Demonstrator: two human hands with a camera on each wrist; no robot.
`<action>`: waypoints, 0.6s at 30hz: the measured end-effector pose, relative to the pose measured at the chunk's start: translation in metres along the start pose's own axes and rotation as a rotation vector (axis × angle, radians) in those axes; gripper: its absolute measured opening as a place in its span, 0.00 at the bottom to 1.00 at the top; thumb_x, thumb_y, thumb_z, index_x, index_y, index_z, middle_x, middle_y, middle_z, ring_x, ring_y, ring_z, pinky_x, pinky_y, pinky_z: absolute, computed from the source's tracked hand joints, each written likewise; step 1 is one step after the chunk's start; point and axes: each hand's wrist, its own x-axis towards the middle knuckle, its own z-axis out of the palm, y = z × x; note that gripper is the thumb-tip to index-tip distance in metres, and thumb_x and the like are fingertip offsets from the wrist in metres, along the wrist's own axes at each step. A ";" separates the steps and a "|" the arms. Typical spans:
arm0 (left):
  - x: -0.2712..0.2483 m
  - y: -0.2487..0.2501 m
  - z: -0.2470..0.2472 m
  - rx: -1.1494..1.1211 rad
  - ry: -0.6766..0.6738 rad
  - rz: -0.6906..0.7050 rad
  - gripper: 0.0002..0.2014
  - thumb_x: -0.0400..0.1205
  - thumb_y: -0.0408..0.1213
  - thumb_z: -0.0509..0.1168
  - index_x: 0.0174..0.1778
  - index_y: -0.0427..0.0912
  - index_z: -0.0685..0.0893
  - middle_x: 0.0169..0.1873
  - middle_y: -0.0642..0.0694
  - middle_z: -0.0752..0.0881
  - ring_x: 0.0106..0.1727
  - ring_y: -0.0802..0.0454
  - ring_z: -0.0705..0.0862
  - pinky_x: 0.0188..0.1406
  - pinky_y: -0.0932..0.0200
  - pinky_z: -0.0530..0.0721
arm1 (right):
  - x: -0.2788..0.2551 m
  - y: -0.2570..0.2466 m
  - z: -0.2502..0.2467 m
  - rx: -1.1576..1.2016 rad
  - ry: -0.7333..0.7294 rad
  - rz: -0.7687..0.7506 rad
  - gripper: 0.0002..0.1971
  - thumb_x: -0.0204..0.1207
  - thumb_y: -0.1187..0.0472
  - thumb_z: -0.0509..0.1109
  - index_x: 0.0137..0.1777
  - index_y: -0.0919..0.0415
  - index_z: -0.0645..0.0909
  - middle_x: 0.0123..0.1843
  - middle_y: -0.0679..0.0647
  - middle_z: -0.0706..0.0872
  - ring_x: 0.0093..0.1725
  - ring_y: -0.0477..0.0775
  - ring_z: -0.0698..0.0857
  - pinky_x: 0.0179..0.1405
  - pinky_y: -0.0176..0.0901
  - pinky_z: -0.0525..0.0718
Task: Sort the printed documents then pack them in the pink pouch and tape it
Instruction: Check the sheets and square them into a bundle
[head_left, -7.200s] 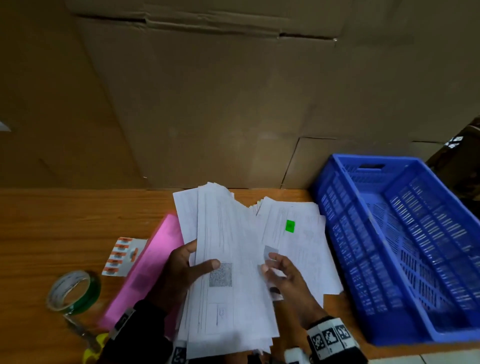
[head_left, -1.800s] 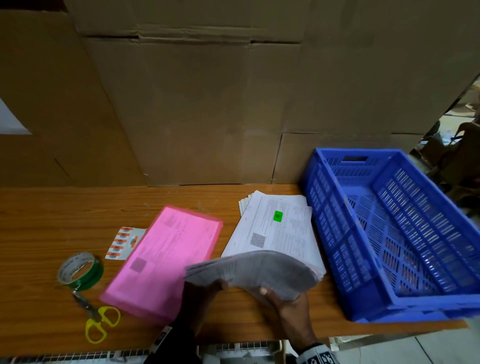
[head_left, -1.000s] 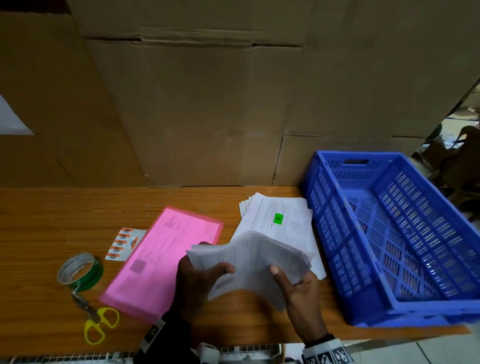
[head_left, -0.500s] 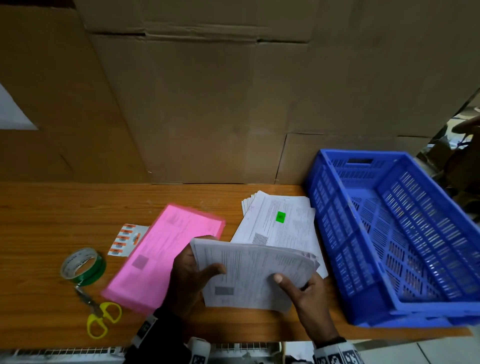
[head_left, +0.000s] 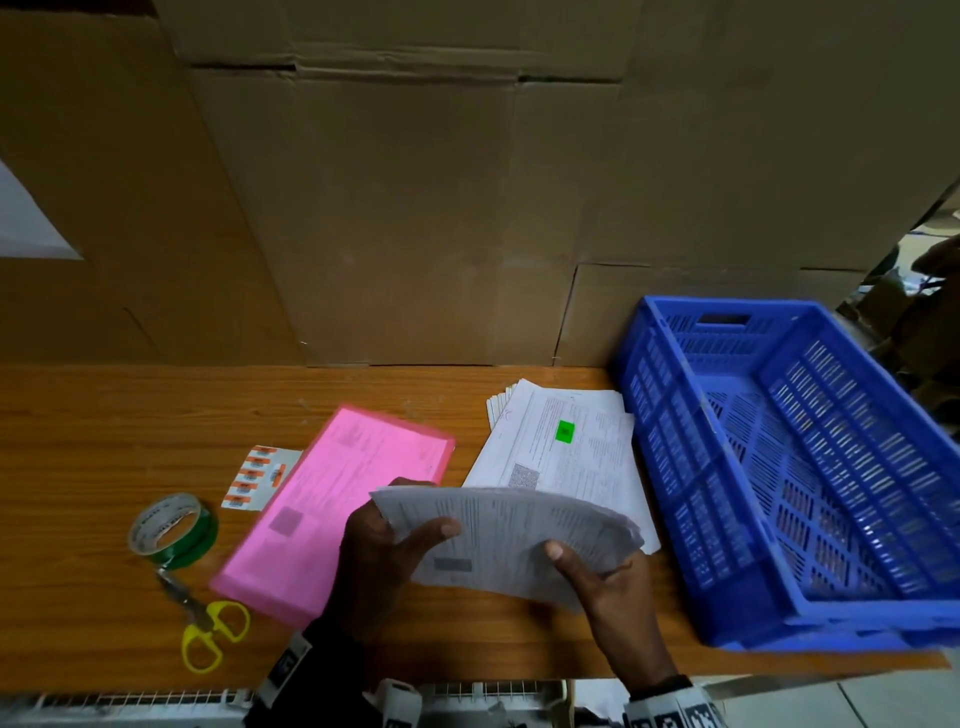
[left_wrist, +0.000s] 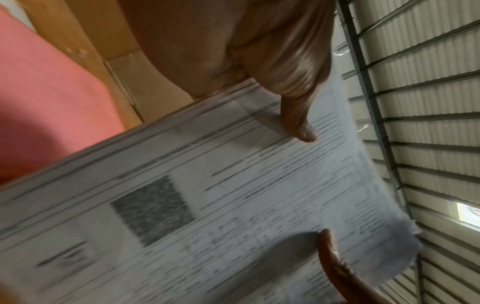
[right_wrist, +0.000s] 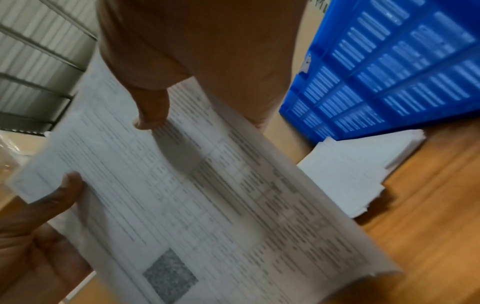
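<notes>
So you've got a thick bundle of printed papers up off the desk, held between both hands and bowed into an arch. Your left hand grips the left end with the thumb laid across the top sheet and the fingers tucked underneath, and your right hand holds the right end the same way, thumb on top near the lower edge. The wrist views back that up: from the left wrist the thumb presses onto the top sheet next to a dark square code block, and from the right wrist the thumb sits on the printed page too, though both shots are blurry so you can't read any text. The pink pouch lies flat on the desk just left of the bundle, angled, and your left hand partly overlaps its near right edge. Behind the bundle there's a second pile of papers resting on the desk with a small green sticker on the top sheet, right beside the blue crate. Off to the left you've got a roll of green tape, yellow-handled scissors just in front of it, and a little sheet of orange labels touching the pouch's left edge. Cardboard boxes stand along the back of the desk.
</notes>
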 end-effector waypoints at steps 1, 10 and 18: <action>-0.001 -0.008 -0.001 0.007 -0.013 -0.028 0.24 0.60 0.54 0.78 0.48 0.45 0.87 0.42 0.44 0.92 0.43 0.48 0.92 0.36 0.49 0.91 | -0.001 0.006 -0.002 0.004 0.001 0.010 0.18 0.65 0.62 0.82 0.54 0.53 0.84 0.52 0.46 0.92 0.53 0.47 0.91 0.44 0.38 0.89; -0.010 -0.059 -0.004 0.011 -0.106 -0.247 0.30 0.53 0.53 0.79 0.49 0.43 0.85 0.43 0.53 0.93 0.47 0.51 0.91 0.39 0.60 0.89 | -0.001 0.034 -0.006 0.009 -0.021 0.115 0.29 0.52 0.44 0.91 0.55 0.41 0.87 0.55 0.51 0.90 0.59 0.48 0.88 0.48 0.41 0.90; -0.006 -0.049 0.007 0.025 -0.038 -0.181 0.16 0.73 0.23 0.76 0.44 0.49 0.81 0.31 0.69 0.89 0.38 0.70 0.88 0.35 0.74 0.83 | 0.009 0.040 0.007 0.040 0.066 0.072 0.27 0.64 0.51 0.86 0.60 0.60 0.83 0.57 0.60 0.89 0.59 0.58 0.88 0.43 0.37 0.89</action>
